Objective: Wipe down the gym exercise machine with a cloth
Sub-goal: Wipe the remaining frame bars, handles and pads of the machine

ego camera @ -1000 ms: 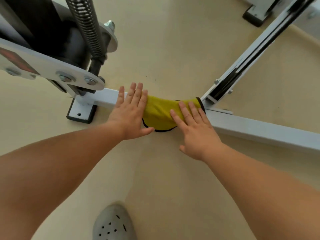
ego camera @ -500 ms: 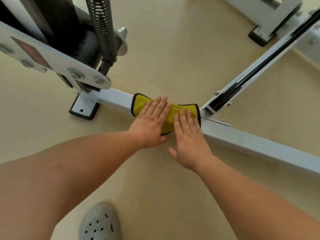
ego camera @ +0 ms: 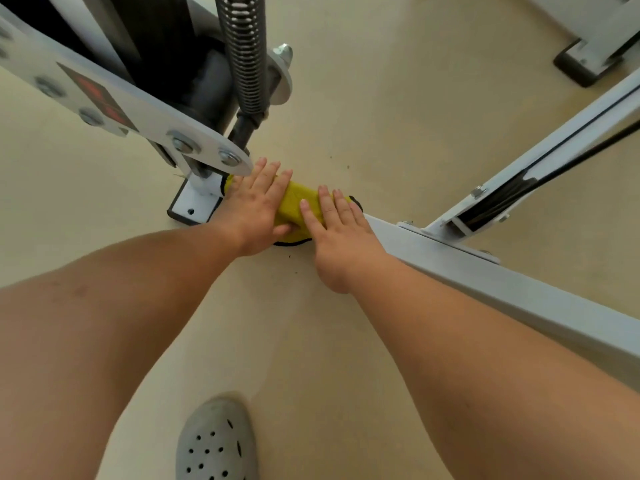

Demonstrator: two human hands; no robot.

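Yellow cloth [ego camera: 297, 206] is lying draped over the white floor bar [ego camera: 485, 282] of the gym machine, close to its bolted foot [ego camera: 194, 206]. Left hand [ego camera: 254, 210] and right hand [ego camera: 337, 233] are pressing it side by side, fingers straight and close together. Below, a grey clog [ego camera: 216, 441] is standing on the beige floor [ego camera: 381, 116].

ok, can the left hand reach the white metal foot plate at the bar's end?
Probably yes: left hand lies flat on the yellow cloth right beside the foot plate; only the bolted white bracket overhangs it.
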